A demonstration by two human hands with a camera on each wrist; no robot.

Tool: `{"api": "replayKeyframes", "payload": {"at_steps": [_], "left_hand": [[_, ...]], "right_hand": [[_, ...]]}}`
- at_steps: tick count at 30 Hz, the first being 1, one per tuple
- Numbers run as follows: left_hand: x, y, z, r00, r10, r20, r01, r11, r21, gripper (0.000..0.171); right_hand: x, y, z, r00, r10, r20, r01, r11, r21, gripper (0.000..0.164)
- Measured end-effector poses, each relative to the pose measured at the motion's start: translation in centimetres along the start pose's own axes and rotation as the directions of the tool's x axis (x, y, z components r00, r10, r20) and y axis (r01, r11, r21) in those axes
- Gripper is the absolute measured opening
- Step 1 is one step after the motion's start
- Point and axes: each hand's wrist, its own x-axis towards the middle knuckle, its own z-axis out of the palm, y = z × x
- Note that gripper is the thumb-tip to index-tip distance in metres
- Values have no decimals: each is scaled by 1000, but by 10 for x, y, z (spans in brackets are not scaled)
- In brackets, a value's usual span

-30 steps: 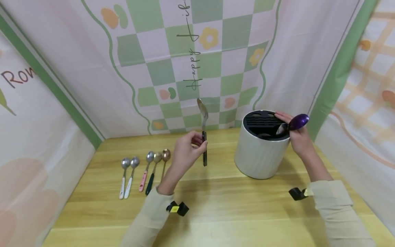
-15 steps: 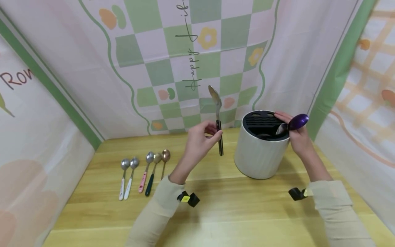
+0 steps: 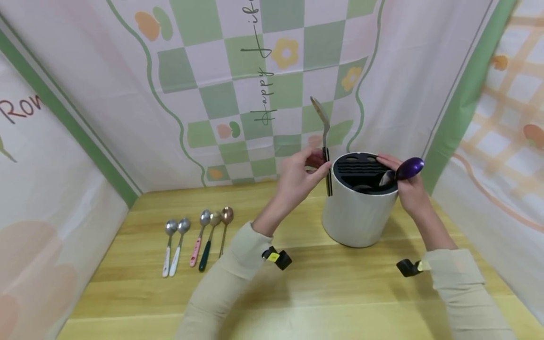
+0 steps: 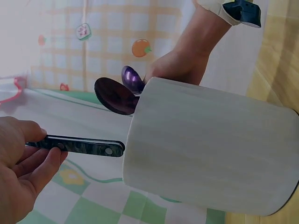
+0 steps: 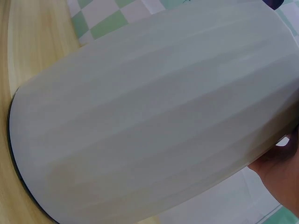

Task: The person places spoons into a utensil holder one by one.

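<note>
My left hand point(image 3: 299, 179) pinches a spoon point(image 3: 326, 163) by its black riveted handle, bowl up. The handle's lower end is beside the left rim of a white ribbed utensil holder point(image 3: 357, 222). In the left wrist view the spoon handle point(image 4: 88, 145) points at the holder's top edge, with thumb and fingertips on it. My right hand point(image 3: 410, 191) rests against the holder's right side, fingers lying along the rim; its thumb is hidden. A purple spoon point(image 3: 410, 168) leans out of the black slotted insert point(image 3: 361, 166). Dark spoon bowls point(image 4: 114, 95) stick out there in the left wrist view.
On the wooden table point(image 3: 297, 293), to the left, lie two spoons with white handles point(image 3: 175, 262), one with a pink handle point(image 3: 195, 252), one with a dark green handle point(image 3: 205, 257) and a copper-coloured spoon point(image 3: 227, 216). A patterned cloth point(image 3: 204, 61) hangs behind.
My left hand has carried the black-handled spoon right and upward, from the middle of the table to the holder's left rim. The right hand and the holder have stayed in place.
</note>
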Motion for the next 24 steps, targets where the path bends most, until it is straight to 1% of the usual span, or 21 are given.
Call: {"api": "replayKeyframes", "payload": {"at_steps": [5,10,13,19,21,24], "left_hand": [[13,3,9,999,44,-8,-44,999,13,18],[21,1,18,997,56,-49,-56,998,3,19],[23,-1,23,995,60,-79,-61,998,-7,19],[24,-5,31,990,69,-126,-73,997,-24,18],[25,-5,34,989,76,-129,-78,997,-11,18],[25,-6,38,989,88,-115,-86,996,23,18]], "right_hand": [[-1,1,0,1000,-9,-10,9,1000,1,34],[-1,0,1,1000,6,-4,-6,1000,-3,35],[0,-1,2,1000,10,3,-10,1000,-9,35],[0,0,2,1000,6,-7,-6,1000,-7,35],[1,0,2,1000,4,-8,-4,1000,-1,35],[0,1,1,1000,8,-7,-8,1000,0,35]]}}
